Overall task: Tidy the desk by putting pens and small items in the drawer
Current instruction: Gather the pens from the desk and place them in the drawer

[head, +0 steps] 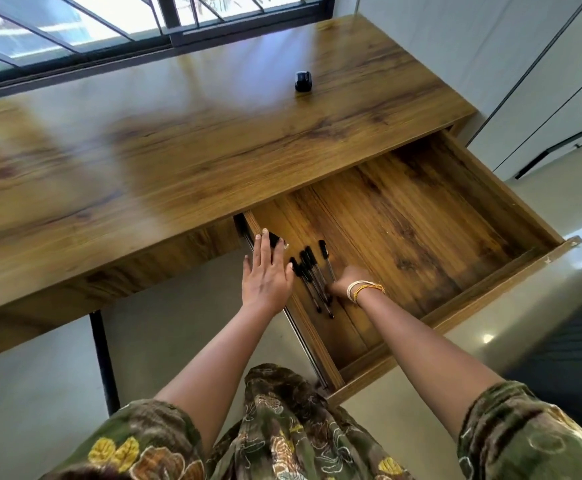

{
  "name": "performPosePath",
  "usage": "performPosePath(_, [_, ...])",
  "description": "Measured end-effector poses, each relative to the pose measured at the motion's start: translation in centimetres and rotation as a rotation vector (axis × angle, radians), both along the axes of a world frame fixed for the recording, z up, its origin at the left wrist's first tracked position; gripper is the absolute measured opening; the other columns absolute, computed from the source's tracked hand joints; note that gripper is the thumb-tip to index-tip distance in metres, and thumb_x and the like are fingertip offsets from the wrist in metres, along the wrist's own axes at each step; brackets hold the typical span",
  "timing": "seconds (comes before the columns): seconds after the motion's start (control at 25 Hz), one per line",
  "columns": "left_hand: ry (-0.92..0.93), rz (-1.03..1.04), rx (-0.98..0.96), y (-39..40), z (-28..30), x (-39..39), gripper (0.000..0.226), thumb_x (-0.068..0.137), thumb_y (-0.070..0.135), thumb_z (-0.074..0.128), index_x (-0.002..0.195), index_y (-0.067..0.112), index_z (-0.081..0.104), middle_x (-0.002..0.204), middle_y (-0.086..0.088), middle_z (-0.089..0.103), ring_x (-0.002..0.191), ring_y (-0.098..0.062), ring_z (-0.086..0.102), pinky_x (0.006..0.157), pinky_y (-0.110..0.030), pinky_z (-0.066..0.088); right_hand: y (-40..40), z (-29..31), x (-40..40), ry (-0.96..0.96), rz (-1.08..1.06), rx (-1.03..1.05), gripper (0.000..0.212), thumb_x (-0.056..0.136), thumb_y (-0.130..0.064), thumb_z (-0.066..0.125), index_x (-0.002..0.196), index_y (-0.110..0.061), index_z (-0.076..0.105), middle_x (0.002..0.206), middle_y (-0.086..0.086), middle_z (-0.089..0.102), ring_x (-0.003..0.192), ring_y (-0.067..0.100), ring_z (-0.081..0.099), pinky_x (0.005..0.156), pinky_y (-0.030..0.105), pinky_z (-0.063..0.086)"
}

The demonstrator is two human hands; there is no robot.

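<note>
The wooden desk (185,147) fills the room under the window, and its drawer (511,202) stands pulled wide open on the near right side, floor bare toward its far end. Inside the drawer's left end lies a cluster of black-capped pens (312,277), and the right hand (348,280) is down among them, fingers curled under so I cannot tell the grip. The left hand (265,271) hovers flat and spread over the drawer's left wall, a small black item (277,240) just past its fingertips, while a black sharpener-like object (303,82) sits well beyond the drawer on the desktop.

Single head-worn view, steeply down, close over open drawer (421,237), desk (144,161) beyond
</note>
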State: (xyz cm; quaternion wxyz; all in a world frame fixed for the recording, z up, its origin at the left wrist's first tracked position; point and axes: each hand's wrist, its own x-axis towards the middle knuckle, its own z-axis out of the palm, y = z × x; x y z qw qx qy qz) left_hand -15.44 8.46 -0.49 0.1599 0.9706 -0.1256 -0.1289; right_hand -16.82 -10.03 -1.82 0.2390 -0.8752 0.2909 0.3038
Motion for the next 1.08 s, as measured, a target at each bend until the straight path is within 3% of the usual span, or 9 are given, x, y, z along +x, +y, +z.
performPosePath(0.24, [0.009,-0.021,0.074,0.0,-0.1,0.2,0.060,0.101,0.044,0.020,0.155,0.022,0.006,0.160,-0.005,-0.022,0.148,-0.021,-0.020,0.120,-0.048,0.004,0.6,-1.4,0.7,-0.209,-0.073,-0.022,0.037,0.084,-0.022,0.068,0.113,-0.001,0.059,0.114,0.018,0.063,0.105,0.036,0.060,0.078,0.034,0.049])
performPosePath(0.52, [-0.002,-0.005,0.082,-0.2,-0.5,0.0,0.059,0.101,0.044,0.020,0.154,0.023,0.008,0.161,-0.004,-0.021,0.148,-0.020,-0.020,0.120,-0.050,0.006,1.3,-1.4,1.2,-0.234,-0.032,0.006,0.034,0.079,-0.021,0.071,0.107,-0.004,0.062,0.105,0.016,0.066,0.095,0.033,0.064,0.070,0.033,0.051])
performPosePath(0.76, [0.000,0.000,0.080,-0.3,-0.5,0.0,0.058,0.101,0.044,0.021,0.154,0.024,0.010,0.161,-0.003,-0.021,0.148,-0.020,-0.020,0.120,-0.051,0.007,2.1,-1.1,0.9,-0.195,0.016,-0.050,0.031,0.080,-0.013,0.068,0.109,-0.004,0.061,0.108,0.017,0.066,0.099,0.035,0.065,0.078,0.037,0.055])
performPosePath(1.08, [0.013,0.003,0.059,-0.2,-0.5,0.0,0.058,0.100,0.045,0.022,0.154,0.025,0.011,0.161,-0.002,-0.021,0.148,-0.020,-0.020,0.120,-0.050,0.006,1.6,-0.8,-0.9,-0.142,0.023,-0.007,0.025,0.082,-0.012,0.066,0.104,-0.004,0.061,0.106,0.016,0.066,0.098,0.034,0.064,0.073,0.033,0.050])
